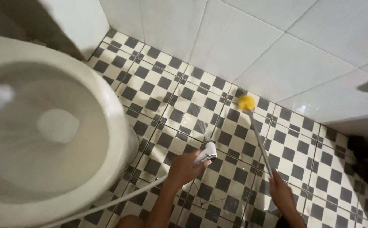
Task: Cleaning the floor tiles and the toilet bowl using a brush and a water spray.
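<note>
The left hand (184, 169) grips the sprayer (207, 152), the right hand (280, 190) the brush (246, 102) handle; best keep water just ahead of the bristles on the floor (171, 97).

No packages, labels, signs or screens show anywhere in this view. From twelve o'clock round to six there are only bare surfaces, none carrying print or a display.

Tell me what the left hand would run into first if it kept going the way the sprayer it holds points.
Most likely the checkered floor tiles: the left hand aims the white sprayer up-frame, with nothing between; the white wall lies beyond. Depth is unclear.
</note>
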